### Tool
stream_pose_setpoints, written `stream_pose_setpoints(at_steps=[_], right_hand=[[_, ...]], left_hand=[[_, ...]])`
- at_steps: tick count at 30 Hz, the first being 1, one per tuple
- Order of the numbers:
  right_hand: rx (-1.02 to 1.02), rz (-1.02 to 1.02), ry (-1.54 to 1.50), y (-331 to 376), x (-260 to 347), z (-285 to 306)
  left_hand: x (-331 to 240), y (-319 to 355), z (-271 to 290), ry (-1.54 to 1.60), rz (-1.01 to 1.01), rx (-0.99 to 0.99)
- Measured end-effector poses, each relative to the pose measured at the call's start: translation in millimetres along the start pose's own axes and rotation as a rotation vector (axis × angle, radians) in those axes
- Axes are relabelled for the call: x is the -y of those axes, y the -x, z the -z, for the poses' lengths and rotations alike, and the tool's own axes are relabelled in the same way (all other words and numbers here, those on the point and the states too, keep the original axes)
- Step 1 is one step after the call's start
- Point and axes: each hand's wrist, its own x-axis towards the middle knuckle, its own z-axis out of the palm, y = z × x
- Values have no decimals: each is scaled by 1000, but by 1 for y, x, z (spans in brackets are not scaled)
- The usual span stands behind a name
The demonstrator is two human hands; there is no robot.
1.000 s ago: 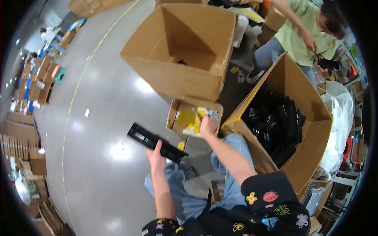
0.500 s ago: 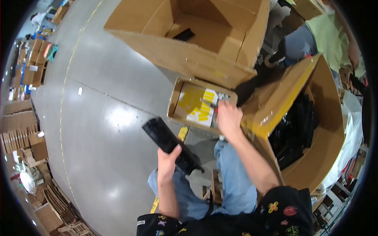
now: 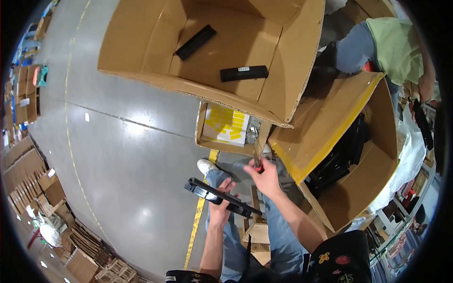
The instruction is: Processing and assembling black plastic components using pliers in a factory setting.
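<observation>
My left hand (image 3: 220,207) is closed round a long black plastic casing (image 3: 212,194), held at a slant above my knees with its hollow, ribbed side partly showing. Just right of it, my right hand (image 3: 265,177) grips a small red-handled tool (image 3: 258,165) with a thin metal tip pointing away from me. The tool's exact kind is unclear, as the fingers cover much of it. Beyond the right hand sits a small cardboard tray (image 3: 222,144). In it are a sheet with yellow stickers (image 3: 225,123) and several small grey metal pieces (image 3: 253,130).
A large open carton (image 3: 198,87) at the far side holds a black casing (image 3: 196,42) and another with a white label (image 3: 244,73). To the right, an open carton (image 3: 325,113) contains several black parts (image 3: 337,162). A co-worker in a light green top (image 3: 394,47) stands beyond it.
My right hand has drawn back from the tray toward the casing, still holding the tool. The casing has turned to a flatter slant, showing its hollow side. My view has shifted, revealing more of the large carton.
</observation>
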Motion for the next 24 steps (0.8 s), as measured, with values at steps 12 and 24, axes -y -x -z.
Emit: stream_pose_setpoints(at_steps=[12,24], right_hand=[[442,329,-12,41,131,17],[287,342,104,-148,248,-73]], left_hand=[[-97,23,-65,262,-85,56],[-227,-74,13,531,-210,-40]])
